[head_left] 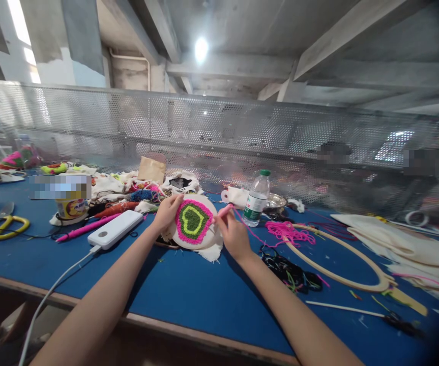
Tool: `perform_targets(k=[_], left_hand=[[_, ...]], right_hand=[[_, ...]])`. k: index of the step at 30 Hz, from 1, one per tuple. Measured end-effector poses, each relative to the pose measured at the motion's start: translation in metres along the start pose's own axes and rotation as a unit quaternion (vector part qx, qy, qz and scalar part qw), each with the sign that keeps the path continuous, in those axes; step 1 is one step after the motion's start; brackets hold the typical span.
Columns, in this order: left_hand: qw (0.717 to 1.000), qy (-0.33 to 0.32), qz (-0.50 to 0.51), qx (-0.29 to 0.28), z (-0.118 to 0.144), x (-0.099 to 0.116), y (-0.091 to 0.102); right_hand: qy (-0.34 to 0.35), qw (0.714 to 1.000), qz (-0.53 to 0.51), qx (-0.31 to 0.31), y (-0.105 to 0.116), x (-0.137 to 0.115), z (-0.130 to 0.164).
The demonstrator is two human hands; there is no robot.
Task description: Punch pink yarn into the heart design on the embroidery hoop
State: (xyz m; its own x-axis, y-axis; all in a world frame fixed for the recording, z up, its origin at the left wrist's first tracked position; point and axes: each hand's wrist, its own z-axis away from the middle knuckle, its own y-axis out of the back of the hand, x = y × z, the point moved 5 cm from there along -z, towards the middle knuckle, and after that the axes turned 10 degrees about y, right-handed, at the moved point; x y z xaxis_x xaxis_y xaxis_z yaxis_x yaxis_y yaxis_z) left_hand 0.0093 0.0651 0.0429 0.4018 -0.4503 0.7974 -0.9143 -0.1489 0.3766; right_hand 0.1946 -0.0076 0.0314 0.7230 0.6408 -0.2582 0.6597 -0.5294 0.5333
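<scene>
My left hand [167, 213] grips the left edge of a round embroidery hoop [212, 208] stretched with white cloth, held tilted up above the table. On the cloth is a looped yarn heart [194, 222] in green and lime with a pink border. My right hand [235, 235] is closed around a pink punch needle [225, 210], its tip at the right edge of the pink border. Pink yarn trails from the tool toward a tangled pink yarn pile [290, 232] on the right. A loose flap of white cloth hangs below the hoop.
A water bottle [257, 199] stands behind my right hand. Rightward lie a large wooden hoop [333, 275], black yarn [291, 272] and folded white cloth [390, 236]. To the left are a white power bank [115, 230] with cable, a pink pen-like tool [85, 227] and scissors [11, 226].
</scene>
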Motion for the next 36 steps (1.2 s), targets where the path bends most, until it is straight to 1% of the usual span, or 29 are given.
perform_targets(k=[3,5,6,8,10,13,18,22,24,27,28,29,30,31,34,36], left_hand=[[1.000,-0.008,-0.006,0.003,0.000,0.002,0.000],[1.000,-0.012,-0.005,0.005,0.001,0.003,0.000],[1.000,-0.012,-0.003,0.006,0.001,0.003,0.001],[1.000,-0.013,-0.003,0.006,0.001,0.002,0.001],[1.000,-0.015,-0.006,0.005,0.000,0.001,0.001],[1.000,-0.016,-0.013,0.001,0.000,0.000,0.000],[1.000,-0.017,-0.010,0.003,-0.001,-0.001,0.000],[1.000,-0.011,-0.004,0.002,-0.002,-0.004,-0.001],[1.000,-0.014,0.001,0.000,-0.002,-0.003,-0.001],[1.000,-0.024,0.002,0.005,0.001,0.000,0.000],[1.000,-0.026,0.002,0.010,0.001,0.002,0.001],[1.000,-0.026,0.003,0.014,0.002,0.003,0.002],[1.000,-0.024,0.004,0.018,0.003,0.003,0.002],[1.000,-0.021,0.004,0.020,0.004,0.004,0.003],[1.000,-0.018,0.001,0.014,0.003,0.003,0.003],[1.000,-0.015,0.001,0.013,0.001,0.001,0.002]], right_hand=[[0.093,0.992,0.055,-0.071,-0.007,-0.012,-0.002],[0.110,0.986,0.057,-0.109,-0.013,-0.012,-0.001],[0.098,0.987,0.057,-0.117,-0.015,-0.010,0.000],[0.051,0.991,0.058,-0.105,-0.015,-0.001,0.001],[-0.001,0.996,0.051,-0.072,-0.012,0.007,0.003],[-0.052,0.998,0.009,-0.033,-0.008,0.014,0.004],[-0.080,0.996,-0.041,0.012,-0.005,0.017,0.005],[-0.083,0.994,-0.065,0.024,-0.005,0.019,0.007],[-0.048,0.998,-0.045,0.001,-0.006,0.016,0.006],[0.069,0.995,0.007,-0.078,-0.012,0.004,0.003],[0.100,0.990,0.019,-0.100,-0.014,0.001,0.002],[0.116,0.987,0.023,-0.111,-0.015,-0.001,0.002],[0.113,0.987,0.023,-0.109,-0.015,-0.001,0.001],[0.095,0.990,0.022,-0.097,-0.014,0.001,0.001],[0.012,0.998,0.008,-0.056,-0.009,0.010,0.003],[-0.025,0.999,-0.004,-0.042,-0.007,0.015,0.005]])
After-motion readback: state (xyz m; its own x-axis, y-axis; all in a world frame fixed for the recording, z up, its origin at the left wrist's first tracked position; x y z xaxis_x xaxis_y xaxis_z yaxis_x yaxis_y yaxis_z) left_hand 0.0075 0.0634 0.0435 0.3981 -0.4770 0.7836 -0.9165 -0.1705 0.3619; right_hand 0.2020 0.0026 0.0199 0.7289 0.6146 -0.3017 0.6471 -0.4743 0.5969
